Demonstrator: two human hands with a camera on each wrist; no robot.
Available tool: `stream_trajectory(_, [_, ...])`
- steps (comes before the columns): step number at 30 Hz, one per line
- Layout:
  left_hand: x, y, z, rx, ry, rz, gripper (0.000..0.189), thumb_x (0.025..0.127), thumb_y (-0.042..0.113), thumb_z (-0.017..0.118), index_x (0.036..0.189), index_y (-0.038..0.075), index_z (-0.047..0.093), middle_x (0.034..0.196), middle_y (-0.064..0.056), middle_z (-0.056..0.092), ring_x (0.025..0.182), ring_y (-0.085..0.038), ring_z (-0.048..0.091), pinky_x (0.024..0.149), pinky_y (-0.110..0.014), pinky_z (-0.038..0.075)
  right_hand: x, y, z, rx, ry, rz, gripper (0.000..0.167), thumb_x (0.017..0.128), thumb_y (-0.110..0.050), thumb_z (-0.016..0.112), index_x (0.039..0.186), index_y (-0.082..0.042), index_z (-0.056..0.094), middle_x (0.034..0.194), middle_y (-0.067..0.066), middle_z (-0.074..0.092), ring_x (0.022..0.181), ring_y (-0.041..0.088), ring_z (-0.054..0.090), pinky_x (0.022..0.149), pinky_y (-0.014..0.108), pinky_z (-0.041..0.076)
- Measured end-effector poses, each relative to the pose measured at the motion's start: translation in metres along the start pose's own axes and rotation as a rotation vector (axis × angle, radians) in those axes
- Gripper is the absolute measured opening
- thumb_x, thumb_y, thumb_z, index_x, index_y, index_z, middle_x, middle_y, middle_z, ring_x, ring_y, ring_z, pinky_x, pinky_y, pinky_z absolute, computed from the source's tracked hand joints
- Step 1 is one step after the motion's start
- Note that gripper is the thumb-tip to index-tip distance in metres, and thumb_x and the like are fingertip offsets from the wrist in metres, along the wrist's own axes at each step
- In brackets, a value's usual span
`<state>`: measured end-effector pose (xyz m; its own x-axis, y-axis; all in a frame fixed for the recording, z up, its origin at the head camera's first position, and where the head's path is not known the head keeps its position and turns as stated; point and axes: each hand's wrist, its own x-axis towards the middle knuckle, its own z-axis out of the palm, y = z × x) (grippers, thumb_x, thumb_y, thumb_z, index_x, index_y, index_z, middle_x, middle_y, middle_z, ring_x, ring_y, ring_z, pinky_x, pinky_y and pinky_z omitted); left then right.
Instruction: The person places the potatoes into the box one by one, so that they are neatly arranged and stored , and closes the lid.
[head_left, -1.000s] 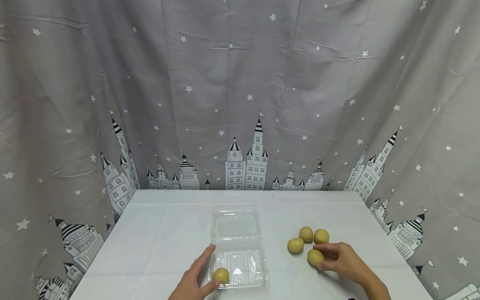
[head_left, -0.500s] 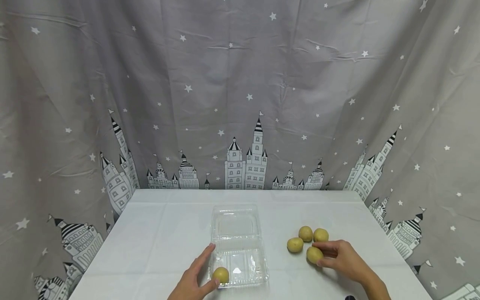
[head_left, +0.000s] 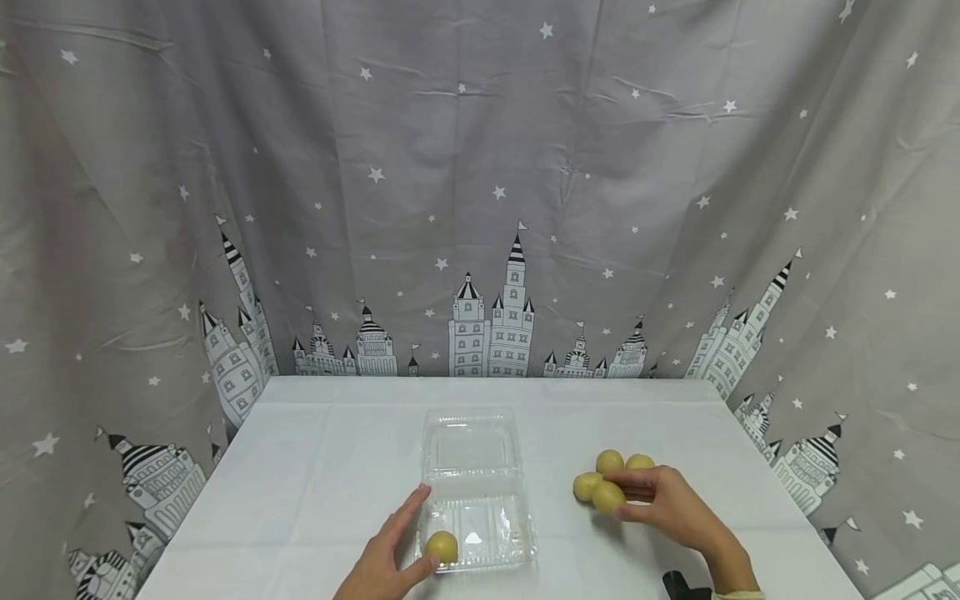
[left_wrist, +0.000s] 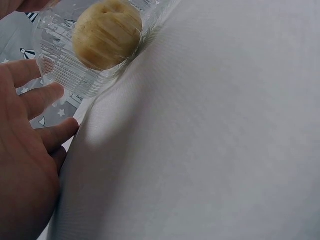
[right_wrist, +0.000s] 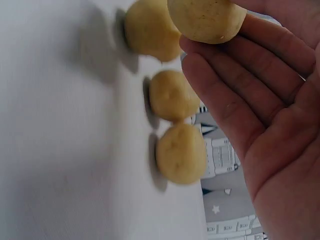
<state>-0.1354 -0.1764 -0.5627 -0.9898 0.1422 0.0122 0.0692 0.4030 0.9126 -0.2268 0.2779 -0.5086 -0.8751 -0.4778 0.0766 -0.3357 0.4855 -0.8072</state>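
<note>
A clear plastic clamshell box [head_left: 480,527] lies opened flat on the table, its lid [head_left: 471,442] toward the back. One potato [head_left: 442,547] sits in the box's near left corner, seen through the ribbed wall in the left wrist view. My left hand [head_left: 390,550] rests against the box's left side, fingers spread and thumb by the near corner. Between thumb and fingers my right hand [head_left: 667,508] pinches another potato [head_left: 608,497], raised off the table with a shadow beneath it. Three more potatoes lie behind it: a left one [head_left: 586,486], a back one [head_left: 610,462] and a right one [head_left: 640,461].
A white cloth covers the table [head_left: 337,467]. Behind it hangs a grey curtain [head_left: 390,233] printed with stars and castles. A black device [head_left: 682,586] shows at my right wrist.
My right hand has lifted the pinched potato and carried it a little left, so it now overlaps the left potato in the head view. My left hand and the box stay put.
</note>
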Motion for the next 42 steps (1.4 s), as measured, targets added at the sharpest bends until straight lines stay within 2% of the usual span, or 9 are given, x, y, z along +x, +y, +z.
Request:
stream_trajectory(5, [0.001,0.000,0.000,0.007,-0.005,-0.003,0.094,0.091,0.038,0.086,0.171,0.017,0.040,0.178,-0.014,0.034,0.165,-0.047,0.027,0.133,-0.069,0.003,0.005,-0.008,0.013,0.016,0.001,-0.026,0.048,0.093,-0.019,0.088,0.136,0.000,0.075,0.135,0.021,0.076,0.117,0.018,0.079,0.101,0.040,0.066])
stream_trajectory(10, [0.001,0.000,-0.001,0.005,-0.009,0.008,0.094,0.092,0.036,0.086,0.171,0.016,0.039,0.178,-0.017,0.034,0.165,-0.049,0.025,0.133,-0.072,0.003,0.012,-0.020,0.027,0.037,0.001,-0.030,0.046,0.092,-0.017,0.087,0.134,-0.004,0.077,0.132,0.015,0.078,0.117,0.016,0.079,0.100,0.035,0.066])
stream_trajectory(14, [0.002,-0.001,-0.001,0.002,-0.012,0.014,0.094,0.092,0.036,0.085,0.171,0.015,0.038,0.179,-0.016,0.032,0.166,-0.047,0.025,0.133,-0.071,0.002,0.018,-0.029,0.039,0.055,0.010,-0.059,0.044,0.092,-0.018,0.088,0.133,-0.006,0.078,0.130,0.013,0.080,0.118,0.017,0.079,0.101,0.040,0.066])
stream_trajectory(21, [0.001,-0.001,-0.001,-0.002,-0.005,0.026,0.092,0.093,0.037,0.085,0.170,0.014,0.039,0.178,-0.020,0.032,0.164,-0.054,0.025,0.129,-0.080,0.007,0.028,-0.045,0.054,0.100,0.000,-0.093,0.046,0.092,-0.014,0.088,0.134,-0.002,0.076,0.133,0.015,0.079,0.121,0.020,0.078,0.103,0.040,0.065])
stream_trajectory(25, [0.000,0.000,-0.001,-0.005,0.003,0.020,0.092,0.092,0.038,0.085,0.170,0.016,0.041,0.178,-0.019,0.032,0.164,-0.054,0.026,0.128,-0.080,0.013,0.035,-0.054,0.060,0.086,0.009,-0.111,0.046,0.091,-0.013,0.087,0.134,-0.002,0.076,0.132,0.014,0.079,0.120,0.021,0.078,0.104,0.042,0.064])
stream_trajectory(28, [0.000,0.000,-0.001,-0.007,0.004,0.017,0.092,0.092,0.038,0.086,0.170,0.017,0.041,0.178,-0.018,0.033,0.164,-0.054,0.026,0.128,-0.079,0.017,0.040,-0.061,0.066,0.079,0.000,-0.107,0.046,0.092,-0.015,0.087,0.134,-0.003,0.076,0.132,0.011,0.080,0.119,0.020,0.079,0.104,0.038,0.064])
stream_trajectory(31, [0.000,-0.001,-0.001,-0.003,0.000,0.011,0.092,0.092,0.039,0.085,0.170,0.017,0.041,0.178,-0.018,0.033,0.164,-0.055,0.026,0.128,-0.080,0.016,0.044,-0.066,0.072,0.070,-0.016,-0.104,0.046,0.092,-0.019,0.088,0.135,-0.005,0.077,0.133,0.008,0.080,0.118,0.018,0.079,0.104,0.034,0.064])
stream_trajectory(37, [-0.001,0.000,0.000,-0.001,-0.006,0.000,0.094,0.091,0.037,0.087,0.170,0.016,0.040,0.178,-0.019,0.033,0.163,-0.055,0.026,0.127,-0.081,0.013,0.052,-0.075,0.081,0.081,-0.032,-0.124,0.047,0.093,-0.020,0.088,0.136,-0.004,0.076,0.133,0.007,0.080,0.119,0.020,0.079,0.105,0.040,0.064])
stream_trajectory(42, [-0.001,0.001,0.000,0.001,-0.006,-0.010,0.095,0.090,0.036,0.087,0.170,0.016,0.040,0.178,-0.019,0.032,0.163,-0.056,0.026,0.127,-0.081,0.014,0.058,-0.079,0.089,0.076,-0.037,-0.110,0.048,0.093,-0.022,0.089,0.136,-0.005,0.077,0.132,0.004,0.080,0.120,0.017,0.078,0.105,0.035,0.064])
